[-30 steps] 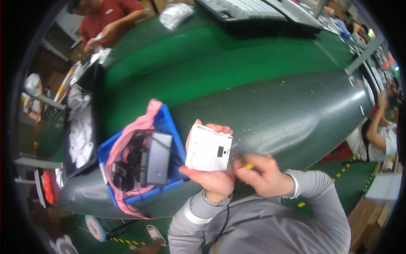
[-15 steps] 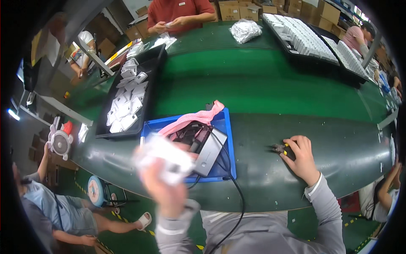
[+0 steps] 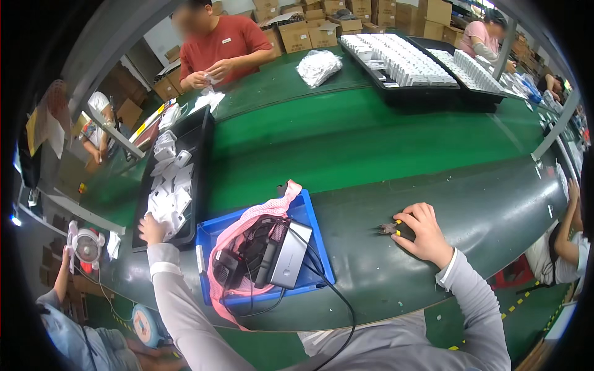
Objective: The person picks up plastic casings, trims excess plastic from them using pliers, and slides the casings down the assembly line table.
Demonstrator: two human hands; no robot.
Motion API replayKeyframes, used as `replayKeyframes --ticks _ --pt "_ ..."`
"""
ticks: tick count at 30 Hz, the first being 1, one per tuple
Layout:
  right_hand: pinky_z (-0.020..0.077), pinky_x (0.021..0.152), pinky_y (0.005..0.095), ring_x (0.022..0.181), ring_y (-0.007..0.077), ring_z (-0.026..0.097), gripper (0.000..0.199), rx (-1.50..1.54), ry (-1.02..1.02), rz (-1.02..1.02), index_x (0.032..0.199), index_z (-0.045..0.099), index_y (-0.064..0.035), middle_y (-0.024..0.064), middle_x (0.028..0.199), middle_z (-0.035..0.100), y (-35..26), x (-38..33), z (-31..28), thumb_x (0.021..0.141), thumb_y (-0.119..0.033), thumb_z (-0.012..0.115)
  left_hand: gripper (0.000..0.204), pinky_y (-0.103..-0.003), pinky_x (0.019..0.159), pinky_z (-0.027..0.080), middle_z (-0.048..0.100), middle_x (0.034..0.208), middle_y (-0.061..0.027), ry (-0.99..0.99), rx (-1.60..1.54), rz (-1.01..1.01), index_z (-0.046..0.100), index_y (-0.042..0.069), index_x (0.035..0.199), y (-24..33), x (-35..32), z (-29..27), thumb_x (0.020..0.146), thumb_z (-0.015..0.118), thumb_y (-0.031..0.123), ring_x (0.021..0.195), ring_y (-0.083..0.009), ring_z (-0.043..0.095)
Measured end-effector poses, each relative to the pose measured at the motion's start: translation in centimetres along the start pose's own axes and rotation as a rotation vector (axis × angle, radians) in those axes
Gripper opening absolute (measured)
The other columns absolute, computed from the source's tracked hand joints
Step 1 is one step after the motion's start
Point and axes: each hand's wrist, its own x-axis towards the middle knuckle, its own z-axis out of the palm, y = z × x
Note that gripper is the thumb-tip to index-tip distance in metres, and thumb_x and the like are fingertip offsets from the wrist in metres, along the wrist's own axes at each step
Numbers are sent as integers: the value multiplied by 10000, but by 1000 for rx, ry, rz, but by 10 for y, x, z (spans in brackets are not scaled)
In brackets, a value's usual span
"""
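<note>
My left hand (image 3: 151,229) reaches into the near end of a long black tray (image 3: 202,142). Its fingers are bent around a flat white plastic piece (image 3: 162,216) among a loose heap of similar pieces (image 3: 170,198). Part of its grip is hidden by the heap. On the right, my right hand (image 3: 427,236) rests on the dark green tabletop, wrapped round small cutting pliers (image 3: 388,229) with yellow-and-black handles. The jaws point left and touch nothing.
Between my arms stands a blue bin (image 3: 322,247) with a silver box (image 3: 291,256), black cables and a pink mesh strap (image 3: 257,216). A plastic bag (image 3: 318,67) and black trays of upright white pieces (image 3: 399,65) lie far off. Across the table a person (image 3: 226,46) handles something small.
My left hand has moved from above the blue bin leftward to the black tray, carrying white pieces. My right hand still holds the pliers. The whole view has shifted.
</note>
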Motion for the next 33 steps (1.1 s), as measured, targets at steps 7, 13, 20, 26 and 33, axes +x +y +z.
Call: replayKeyframes --ticks 7,13,20,26,33 --pt "383 938 444 1014 304 509 388 -10 5 -58 1071 638 -67 104 1029 552 -7 4 4 739 -208 782 424 -474 892 432 573 1106 -147 327 -605 498 597 72 1119 87 -49 -131 752 757 212 1061 -344 539" --pt "384 939 448 1028 312 507 393 -20 -2 -23 1069 636 -62 111 1047 548 -3 -1 4 736 -213 781 286 -402 754 454 619 970 -101 63 -842 1258 636 57 970 204 -316 -256 719 748 134 896 -274 587" --pt "377 942 437 1033 311 499 409 -26 22 -2 1076 634 -63 113 1043 548 -7 -2 3 732 -223 788 177 -317 668 409 519 745 -41 106 -679 1466 580 100 767 269 -445 -183 802 679 242 759 -190 534" --pt "365 927 418 1030 303 492 420 -45 91 141 1096 632 -61 98 1045 554 -1 -1 -4 737 -211 792 167 -331 660 415 533 744 -43 -61 -742 1491 550 98 787 283 -473 -134 817 663 217 766 -188 559" --pt "366 927 400 1055 304 473 430 -52 95 205 1123 616 -72 102 1062 537 4 -7 -2 747 -192 785 170 -342 702 400 545 805 -57 -140 -970 1470 540 80 826 279 -475 -132 838 649 210 784 -210 569"
